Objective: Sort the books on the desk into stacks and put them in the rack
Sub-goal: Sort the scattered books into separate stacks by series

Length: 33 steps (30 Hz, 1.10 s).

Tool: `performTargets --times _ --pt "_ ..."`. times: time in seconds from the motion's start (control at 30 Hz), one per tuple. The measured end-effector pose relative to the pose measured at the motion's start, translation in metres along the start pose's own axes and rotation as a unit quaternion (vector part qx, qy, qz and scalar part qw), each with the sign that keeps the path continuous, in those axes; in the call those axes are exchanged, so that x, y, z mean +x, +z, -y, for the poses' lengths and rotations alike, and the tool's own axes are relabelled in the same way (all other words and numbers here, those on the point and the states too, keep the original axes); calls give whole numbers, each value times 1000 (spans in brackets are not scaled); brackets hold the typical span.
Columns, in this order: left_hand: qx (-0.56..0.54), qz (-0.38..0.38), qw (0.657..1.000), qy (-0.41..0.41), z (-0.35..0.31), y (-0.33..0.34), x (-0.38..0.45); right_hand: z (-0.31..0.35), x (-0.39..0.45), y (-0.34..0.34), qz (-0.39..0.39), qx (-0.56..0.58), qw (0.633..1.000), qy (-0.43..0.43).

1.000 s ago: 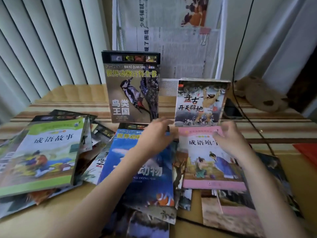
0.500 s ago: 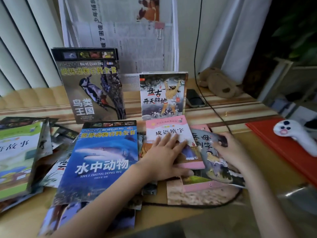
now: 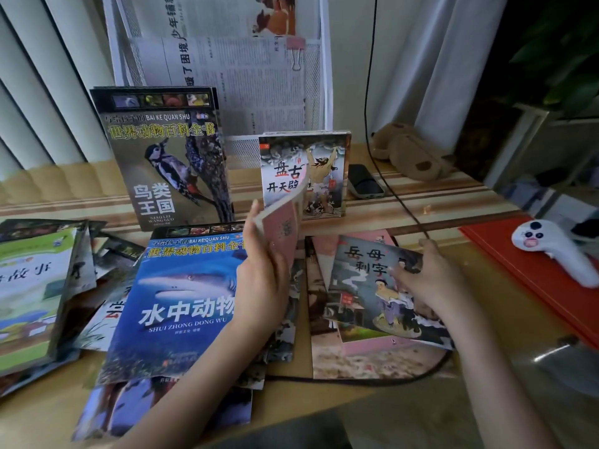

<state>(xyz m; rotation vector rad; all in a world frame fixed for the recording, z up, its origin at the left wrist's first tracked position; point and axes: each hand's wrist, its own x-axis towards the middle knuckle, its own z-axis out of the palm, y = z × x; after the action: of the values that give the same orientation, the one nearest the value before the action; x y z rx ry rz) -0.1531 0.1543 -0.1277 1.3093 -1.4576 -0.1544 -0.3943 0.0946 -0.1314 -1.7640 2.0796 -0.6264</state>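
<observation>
My left hand (image 3: 262, 277) grips a thin pink book (image 3: 282, 225) and holds it tilted up on edge, its back cover facing me. My right hand (image 3: 428, 273) pinches the right side of a grey picture book (image 3: 366, 286) that lies on other thin books. A blue shark book (image 3: 181, 296) lies flat to the left of my left hand. A bird book (image 3: 168, 157) and a small grey book (image 3: 321, 170) stand upright against the white mesh rack (image 3: 243, 147). A green book (image 3: 29, 286) tops a pile at far left.
Newspapers (image 3: 227, 69) fill the rack's upper pockets. A black cable (image 3: 389, 189) runs down across the desk and loops under the books. A phone (image 3: 364, 186) and a plush toy (image 3: 408, 153) lie behind. A white controller (image 3: 551, 247) rests on a red folder (image 3: 534, 280) at right.
My left hand went from pressing flat on the pink book to lifting it up on edge. My right hand stays on the grey book.
</observation>
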Motion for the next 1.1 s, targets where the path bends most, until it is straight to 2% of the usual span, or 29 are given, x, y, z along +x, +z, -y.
performTargets --times 0.13,0.23,0.3,0.4,0.5,0.6,0.67,0.73,0.8,0.93,1.1 --pt "4 -2 1000 27 4 3 -2 17 -5 13 29 32 997 -65" --pt "-1 6 999 46 3 3 -4 22 -4 17 19 94 993 -63" --pt "11 37 998 51 0 -1 -3 20 -2 18 1 135 990 -50" --pt "95 101 986 97 -7 -1 -4 18 -1 15 -23 161 986 -30" --pt "147 218 952 155 -16 5 -8 20 1 14 26 173 984 -36" --pt "256 292 895 221 -19 13 -18 20 5 10 45 186 981 -30" --pt "288 343 866 223 -18 15 -21 17 8 4 48 217 975 4" --pt "292 378 854 207 -16 17 -20 11 10 -4 46 248 966 53" --pt "291 387 851 204 -15 19 -22 6 14 -11 56 278 953 105" --pt "329 344 835 276 -15 23 -26 2 20 -25 100 346 912 196" --pt "370 321 813 314 -14 20 -18 -4 19 -28 228 267 918 186"
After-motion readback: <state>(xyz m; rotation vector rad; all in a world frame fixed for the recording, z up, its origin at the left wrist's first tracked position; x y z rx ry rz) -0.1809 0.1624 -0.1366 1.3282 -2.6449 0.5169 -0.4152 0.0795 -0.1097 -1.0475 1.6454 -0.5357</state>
